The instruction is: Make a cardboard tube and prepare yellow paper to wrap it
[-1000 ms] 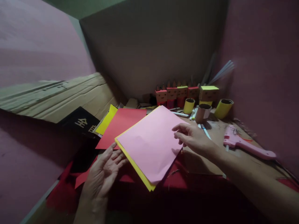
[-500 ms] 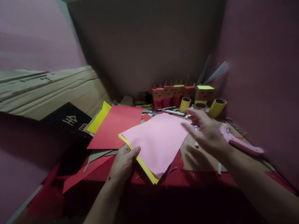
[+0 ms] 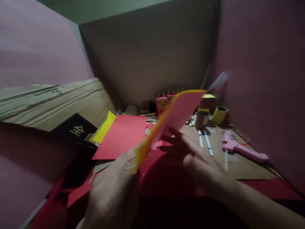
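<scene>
My left hand grips a small stack of pink and yellow paper by its near end, raised above the table and tilted so its edge faces me. Pink shows on the right side, with a yellow band along the upper left edge. Fingers apart, my right hand is beside the pink face; whether the fingertips touch it is not clear. Behind, to the left, red paper lies over yellow paper. The raised stack hides part of the row of cardboard figures.
On a cardboard sheet at right lie a pink glue gun and markers. A brown tube and a yellow tube stand behind. A black board and large cardboard lean at left. Red cloth covers the table.
The paper stack has gone from nearly flat to steeply tilted, edge toward me. My right hand has come lower and left, beside it. My left hand has turned with the stack.
</scene>
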Tool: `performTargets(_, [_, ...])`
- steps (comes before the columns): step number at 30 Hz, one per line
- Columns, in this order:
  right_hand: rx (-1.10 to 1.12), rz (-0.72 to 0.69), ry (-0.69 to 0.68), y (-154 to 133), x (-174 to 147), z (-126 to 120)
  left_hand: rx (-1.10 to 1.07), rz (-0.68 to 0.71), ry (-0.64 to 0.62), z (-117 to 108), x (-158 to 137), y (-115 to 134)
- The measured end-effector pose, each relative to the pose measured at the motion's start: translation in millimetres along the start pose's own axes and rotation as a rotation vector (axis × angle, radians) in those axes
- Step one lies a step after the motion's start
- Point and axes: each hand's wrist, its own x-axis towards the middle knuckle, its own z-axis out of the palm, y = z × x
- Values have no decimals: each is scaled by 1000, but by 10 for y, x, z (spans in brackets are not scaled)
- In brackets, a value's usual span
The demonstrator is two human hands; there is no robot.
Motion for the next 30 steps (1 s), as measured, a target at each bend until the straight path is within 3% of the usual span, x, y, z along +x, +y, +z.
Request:
performTargets(2, [273,24,33,-17,61,-73,178,355,-97,56,50,-20])
performTargets(5, [499,187,144,37,122,-218,208,455,-147,263,-6,41])
performTargets(7, [585,390,238,125,122,-317,161,504,-238,386,-122,108])
performTargets(10, [615,571,379,283,55,-413,-66,495,-390,418,-312,124])
performTargets(12, [575,548,439,358,-17,-432,-312,292,-468,349,-386,36])
performTargets(14, [526,493,462,392,-91,-429,-499,-149,-451,273,-399,-113])
performTargets(16, [499,461,456,395,-147,-416,-464,-697,-308,248,-371,-268])
performTargets(17, [500,456,442,392,-165,-408,-449,-884,-258,264,-354,-328])
performTargets(19, [514,468,404,383,-180,-388,-639,-1114,-362,345,-337,-391])
performTargets(21, [523,477,365,372,-172,-360,-916,-1202,-487,453,-353,-387])
performTargets(22, [522,474,344,362,-161,-343,-993,-1207,-493,502,-369,-374])
performTargets(27, [456,438,207,241,-10,-240,-1017,-1200,-215,594,-416,-396])
performTargets(30, [402,362,88,161,195,-156,-1285,-1180,-294,563,-382,-470])
